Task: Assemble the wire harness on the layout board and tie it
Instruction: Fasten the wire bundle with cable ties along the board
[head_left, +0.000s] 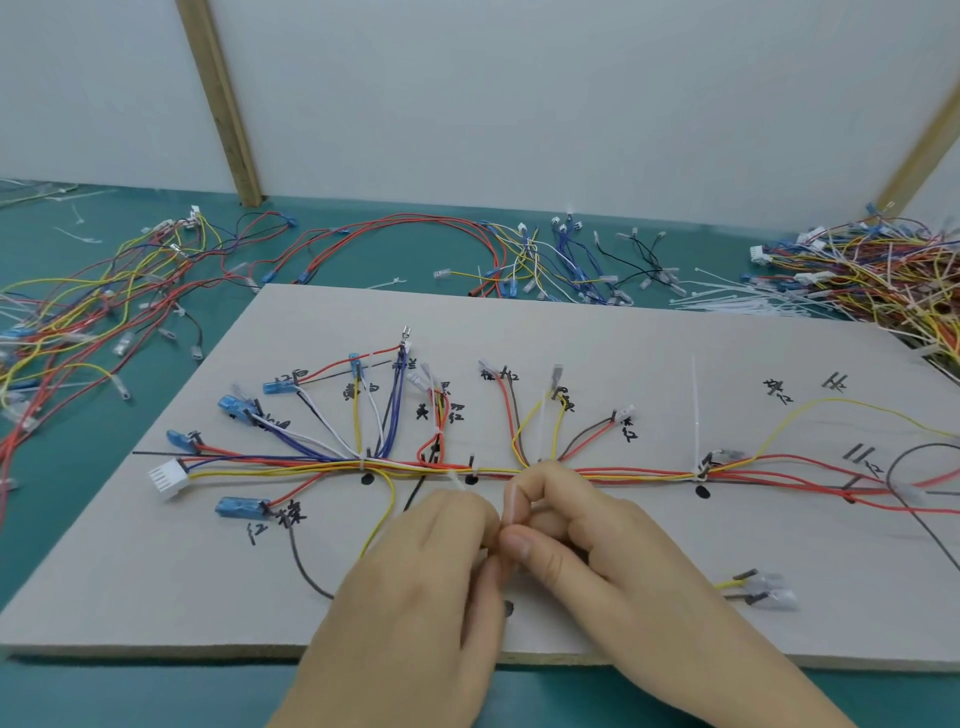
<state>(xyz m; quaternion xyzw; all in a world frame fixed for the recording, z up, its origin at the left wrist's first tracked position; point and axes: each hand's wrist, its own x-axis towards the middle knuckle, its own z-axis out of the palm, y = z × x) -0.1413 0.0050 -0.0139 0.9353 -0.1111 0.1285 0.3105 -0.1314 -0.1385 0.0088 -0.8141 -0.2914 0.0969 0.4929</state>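
A wire harness (623, 474) of red, yellow, blue and white wires runs left to right across the grey layout board (649, 338). Its branches end in blue and clear terminals and a white plug (167, 477). White cable ties bind the trunk, one at the left fan (361, 462) and one with a long upright tail (696, 415). My left hand (431, 571) and my right hand (566, 535) meet just below the trunk's middle. Both pinch a white cable tie (511, 506) that loops by the wires there. The fingertips hide the tie's ends.
Loose wire sets lie on the green table at the left (78, 312) and along the back (545, 254). A heap of finished harnesses (893, 270) and spare white cable ties (748, 301) sit at the back right. White walls with wooden posts stand behind.
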